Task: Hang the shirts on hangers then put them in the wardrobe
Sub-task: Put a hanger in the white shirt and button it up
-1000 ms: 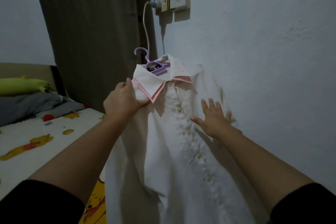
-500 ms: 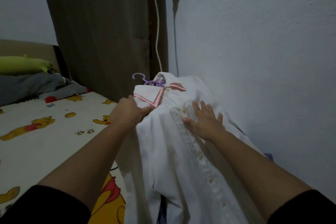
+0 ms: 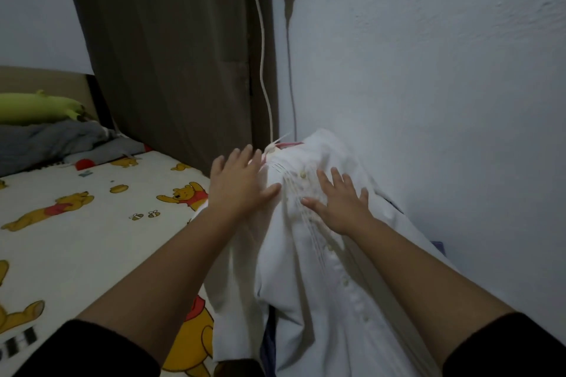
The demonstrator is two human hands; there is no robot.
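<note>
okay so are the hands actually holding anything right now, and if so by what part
Nothing is held. Both hands lie flat with straight fingers on the white shirt: the left hand by the collar, the right hand on the button placket.

- shirt (image 3: 306,254): white matt cloth, pleated, small glossy buttons
- bedsheet (image 3: 76,223): soft printed cloth
- wall (image 3: 428,101): rough matt paint
- curtain (image 3: 168,55): brown matt cloth

left hand (image 3: 237,185) flat on white shirt (image 3: 306,269) — right hand (image 3: 340,202) flat on placket | shirt on bed (image 3: 92,223)
</note>
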